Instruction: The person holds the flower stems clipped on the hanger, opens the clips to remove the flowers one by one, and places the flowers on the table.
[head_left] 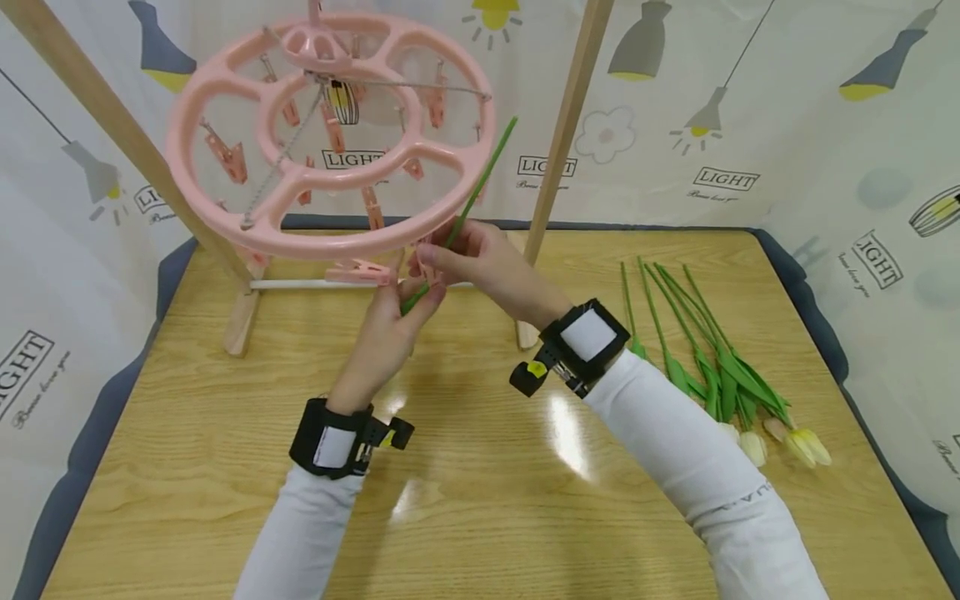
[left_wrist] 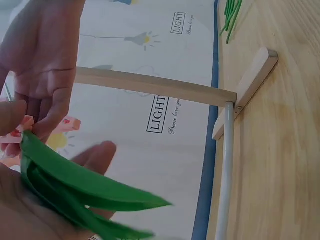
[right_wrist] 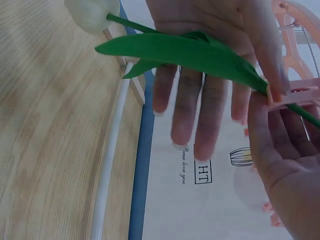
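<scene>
In the head view, a pink clothespin (head_left: 427, 265) hangs at the near rim of a pink round drying rack (head_left: 330, 244). My right hand (head_left: 510, 271) pinches this clothespin. Just below, my left hand (head_left: 386, 333) holds a tulip, its green stem (head_left: 487, 171) rising past the right hand. Seen from the right wrist, the stem runs through the clothespin (right_wrist: 302, 90), with the left thumb and a finger at the leaf base. The tulip's leaf (right_wrist: 190, 52) lies along the left palm, and its white flower (right_wrist: 92, 12) points away from the clothespin.
Several pink clothespins, one of them (head_left: 225, 158) at left, hang around the rack. Wooden posts (head_left: 562, 133) and a white crossbar (head_left: 300, 284) frame it. More tulips (head_left: 720, 367) lie on the wooden table (head_left: 480, 500) at right. A printed cloth (head_left: 675, 125) stands behind.
</scene>
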